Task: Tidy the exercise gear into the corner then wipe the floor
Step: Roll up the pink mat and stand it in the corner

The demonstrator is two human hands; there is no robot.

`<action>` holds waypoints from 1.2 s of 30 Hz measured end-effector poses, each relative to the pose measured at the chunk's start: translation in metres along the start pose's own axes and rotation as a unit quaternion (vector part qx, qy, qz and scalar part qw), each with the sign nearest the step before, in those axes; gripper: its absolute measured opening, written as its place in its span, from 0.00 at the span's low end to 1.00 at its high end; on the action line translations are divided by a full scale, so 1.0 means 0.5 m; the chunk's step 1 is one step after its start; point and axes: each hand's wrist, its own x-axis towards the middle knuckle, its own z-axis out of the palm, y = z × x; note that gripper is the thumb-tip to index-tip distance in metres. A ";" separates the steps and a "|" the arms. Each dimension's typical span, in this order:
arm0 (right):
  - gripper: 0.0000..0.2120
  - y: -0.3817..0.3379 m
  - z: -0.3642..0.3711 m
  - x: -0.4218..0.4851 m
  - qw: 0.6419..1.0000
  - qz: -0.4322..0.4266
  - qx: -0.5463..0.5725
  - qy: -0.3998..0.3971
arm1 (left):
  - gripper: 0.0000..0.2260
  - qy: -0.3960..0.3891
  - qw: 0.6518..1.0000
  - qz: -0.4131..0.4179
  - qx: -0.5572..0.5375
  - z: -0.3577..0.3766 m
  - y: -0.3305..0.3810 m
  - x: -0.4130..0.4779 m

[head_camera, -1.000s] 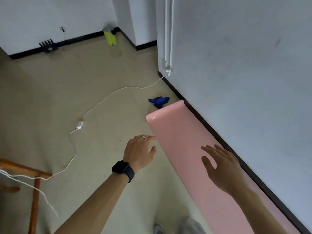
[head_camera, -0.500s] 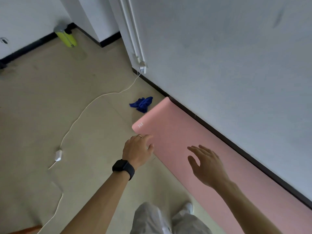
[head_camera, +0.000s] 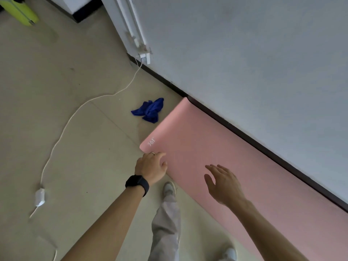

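Pink yoga mat (head_camera: 216, 147) is lying flat and unrolled on the floor (head_camera: 56, 110), with its long far edge tucked right along the black baseboard (head_camera: 263, 149) of the white wall (head_camera: 244, 63). There's a small white logo printed near the mat's end corner.

Left hand (head_camera: 150, 167) is right at that corner, on the mat's outer long edge, fingers curled down so the knuckles face up. Honestly can't tell if it's actually pinching the edge or just touching it. It's got a ring on and a black watch (head_camera: 137, 183) on the wrist. Right hand (head_camera: 224, 183) is over the mat, further in from the end, fingers spread and loose, holding nothing.

Just past the mat's short end, a crumpled blue cloth (head_camera: 149, 110) sits on the floor, close to the mat but not touching it. A white cable (head_camera: 64, 132) runs from a plug (head_camera: 145, 57) low on the wall beyond the mat, curving across the floor well away from the mat to a small white adapter block (head_camera: 40, 197). Way beyond the mat's end there's a yellow-green thing (head_camera: 18, 11), too cut off to identify.

The person's leg in light grey trousers (head_camera: 166, 227) and a white shoe (head_camera: 169, 188) are right beside the mat's outer edge.
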 end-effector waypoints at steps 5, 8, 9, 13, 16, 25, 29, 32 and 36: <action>0.25 -0.016 0.126 0.246 0.997 0.042 -0.011 -0.060 | 0.20 -0.061 0.997 0.012 0.041 0.109 -0.126 0.248; 0.26 -0.011 0.214 0.395 0.996 0.053 -0.009 -0.069 | 0.21 -0.064 0.996 0.024 0.056 0.187 -0.195 0.394; 0.26 -0.005 0.250 0.444 0.996 0.056 -0.011 -0.071 | 0.21 -0.065 0.996 0.023 0.058 0.217 -0.217 0.441; 0.27 0.029 0.409 0.618 0.994 0.055 -0.023 -0.090 | 0.24 -0.057 0.996 0.013 0.072 0.357 -0.302 0.600; 0.28 0.061 0.524 0.738 0.994 0.036 -0.041 -0.094 | 0.29 -0.030 0.997 0.011 0.069 0.452 -0.351 0.713; 0.30 0.135 0.800 1.003 0.995 -0.006 -0.076 -0.059 | 0.29 0.041 0.995 -0.087 -0.035 0.611 -0.440 1.017; 0.31 0.132 0.830 1.088 0.993 -0.041 -0.102 -0.037 | 0.23 0.020 0.987 -0.107 -0.121 0.630 -0.439 1.083; 0.31 0.140 0.841 1.108 0.991 -0.059 -0.121 -0.007 | 0.21 0.016 0.980 -0.102 -0.172 0.633 -0.443 1.117; 0.31 0.132 0.817 1.123 0.993 -0.058 -0.100 0.003 | 0.22 -0.040 0.972 -0.067 -0.220 0.655 -0.448 1.126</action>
